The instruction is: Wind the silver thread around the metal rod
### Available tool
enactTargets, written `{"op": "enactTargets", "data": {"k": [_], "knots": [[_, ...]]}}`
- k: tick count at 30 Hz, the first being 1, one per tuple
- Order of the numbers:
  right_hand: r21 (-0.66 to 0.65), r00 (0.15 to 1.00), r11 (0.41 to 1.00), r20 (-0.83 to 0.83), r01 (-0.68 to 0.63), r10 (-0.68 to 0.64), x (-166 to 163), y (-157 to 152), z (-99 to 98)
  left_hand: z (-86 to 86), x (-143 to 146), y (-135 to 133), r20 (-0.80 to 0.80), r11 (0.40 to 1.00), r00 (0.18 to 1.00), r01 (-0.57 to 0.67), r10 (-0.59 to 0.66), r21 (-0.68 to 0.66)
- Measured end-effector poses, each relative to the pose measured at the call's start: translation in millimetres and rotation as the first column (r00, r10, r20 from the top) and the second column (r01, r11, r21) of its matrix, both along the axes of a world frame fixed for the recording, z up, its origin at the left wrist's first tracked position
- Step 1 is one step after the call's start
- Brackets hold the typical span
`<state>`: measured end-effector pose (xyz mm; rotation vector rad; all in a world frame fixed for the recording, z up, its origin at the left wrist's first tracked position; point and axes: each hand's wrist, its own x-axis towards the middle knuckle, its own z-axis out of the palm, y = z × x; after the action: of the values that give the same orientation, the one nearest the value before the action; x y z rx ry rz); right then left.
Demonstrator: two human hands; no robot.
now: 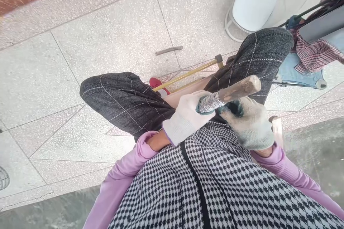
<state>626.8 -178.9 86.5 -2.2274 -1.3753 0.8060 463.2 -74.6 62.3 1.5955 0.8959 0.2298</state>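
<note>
At the bottom of the frame, above a black-and-white houndstooth vest [215,186] with lilac sleeves, the left hand in a white knit glove [188,116] is closed around the wire-wrapped part of a worn wooden tool handle [229,93] just right of centre, steadying it over the lap. The right hand in a grimier grey-green glove [249,123] cups it from below; I cannot tell how firmly. Beyond the dark checked trouser knees [123,100] lie a thin yellow rod [188,73], pale terrazzo floor tiles [107,35], and a white plastic chair [255,3] at upper right.
</note>
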Motion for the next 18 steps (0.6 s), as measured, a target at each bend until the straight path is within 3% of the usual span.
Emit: {"op": "enactTargets", "data": {"k": [8,14,16,18], "knots": [[0.001,0.986,0.998,0.156,-0.066,0.065,-1.0,-6.3,-3.9,1.7,0.4,-1.5,-0.024,0.999,0.999,0.030,-0.029,0.023],[-0.072,0.949,0.991,0.290,-0.110,0.126,-3.9,-4.4,-7.4,-1.0,-0.6,-4.3,0.020,0.999,0.999,0.049,-0.049,0.023],[-0.067,0.963,0.993,0.248,-0.094,0.108,-3.5,-2.3,-5.3,-2.0,-0.6,-4.9,0.023,0.999,0.999,0.045,-0.046,0.023],[-0.053,0.993,0.997,0.104,-0.057,0.062,-1.2,-0.6,-2.4,-2.5,-0.5,-3.8,0.028,1.000,0.999,0.023,-0.023,-0.016]]}}
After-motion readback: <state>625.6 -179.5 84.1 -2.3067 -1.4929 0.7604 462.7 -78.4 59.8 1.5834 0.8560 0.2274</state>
